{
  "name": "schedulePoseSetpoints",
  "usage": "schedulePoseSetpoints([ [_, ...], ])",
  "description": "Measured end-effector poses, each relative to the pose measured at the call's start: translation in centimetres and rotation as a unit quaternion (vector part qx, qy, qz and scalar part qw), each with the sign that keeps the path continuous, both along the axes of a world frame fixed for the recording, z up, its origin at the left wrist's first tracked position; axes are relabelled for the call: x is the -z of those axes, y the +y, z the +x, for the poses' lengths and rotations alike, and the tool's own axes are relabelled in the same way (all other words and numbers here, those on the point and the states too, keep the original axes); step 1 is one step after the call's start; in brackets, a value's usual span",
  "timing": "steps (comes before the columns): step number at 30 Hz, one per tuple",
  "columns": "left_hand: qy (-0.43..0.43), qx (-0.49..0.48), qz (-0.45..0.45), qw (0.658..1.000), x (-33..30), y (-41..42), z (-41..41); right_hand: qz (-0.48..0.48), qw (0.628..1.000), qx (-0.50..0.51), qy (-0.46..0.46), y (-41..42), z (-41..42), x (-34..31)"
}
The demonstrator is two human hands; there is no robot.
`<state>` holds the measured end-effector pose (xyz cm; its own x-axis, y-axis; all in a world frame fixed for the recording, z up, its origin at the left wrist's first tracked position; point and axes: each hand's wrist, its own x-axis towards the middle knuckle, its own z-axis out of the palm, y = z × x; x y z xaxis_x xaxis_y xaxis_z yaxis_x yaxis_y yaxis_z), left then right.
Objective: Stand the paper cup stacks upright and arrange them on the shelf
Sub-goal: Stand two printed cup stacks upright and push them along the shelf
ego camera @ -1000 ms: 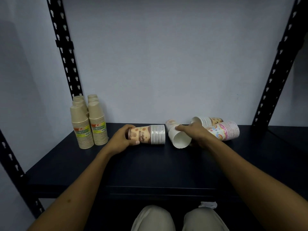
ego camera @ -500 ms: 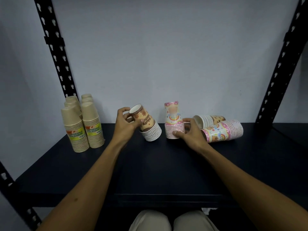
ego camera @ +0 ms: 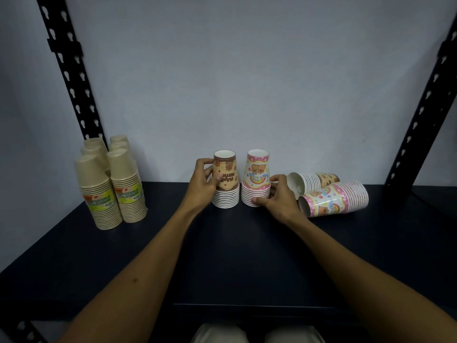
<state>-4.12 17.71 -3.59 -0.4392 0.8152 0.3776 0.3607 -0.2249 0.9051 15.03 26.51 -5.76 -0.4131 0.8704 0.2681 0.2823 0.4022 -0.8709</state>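
Note:
Two cup stacks stand upside down, side by side, on the dark shelf [ego camera: 237,256]. My left hand [ego camera: 204,185] grips the brown bear-print stack [ego camera: 226,180] from its left side. The pink stack [ego camera: 256,179] is held low on its right side by my right hand [ego camera: 279,198]. Two more stacks lie on their sides just right of that hand: a pink one [ego camera: 333,200] in front and a brown one [ego camera: 312,181] behind it.
Several tan cup stacks [ego camera: 111,186] with green labels stand upright at the shelf's back left. Black slotted uprights rise at the left [ego camera: 69,68] and right [ego camera: 425,105]. A pale wall [ego camera: 237,82] closes the back. My knees show below the front edge.
Both stacks went from lying on the shelf to standing upright: the pink one first, then the brown one, which was still tilted half a second ago. Both hands stay on them.

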Motion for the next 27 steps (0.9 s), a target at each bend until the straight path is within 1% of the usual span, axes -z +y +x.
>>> schedulePoseSetpoints([
  [3,0.012,-0.02,-0.013,1.0,0.7,0.7,-0.2,0.01,1.0,0.008,-0.002,0.3,-0.4,0.0],
  [8,0.029,-0.078,-0.003,0.997,1.0,1.6,-0.1,0.027,0.999,0.024,-0.014,1.0,-1.3,0.1],
  [17,0.017,-0.022,-0.036,0.999,2.7,2.7,-2.1,0.029,0.998,0.045,-0.015,2.5,-2.0,0.2],
  [19,0.022,-0.026,-0.038,0.999,2.5,3.2,-2.1,0.028,0.998,0.045,-0.015,2.8,-2.2,0.1],
  [23,0.052,-0.069,-0.041,0.995,2.7,4.2,-2.2,0.027,0.999,0.041,-0.01,3.3,-2.4,0.1],
  [27,0.032,-0.043,-0.05,0.997,3.0,4.1,-2.8,0.021,0.999,0.036,-0.007,3.4,-2.4,0.2],
])
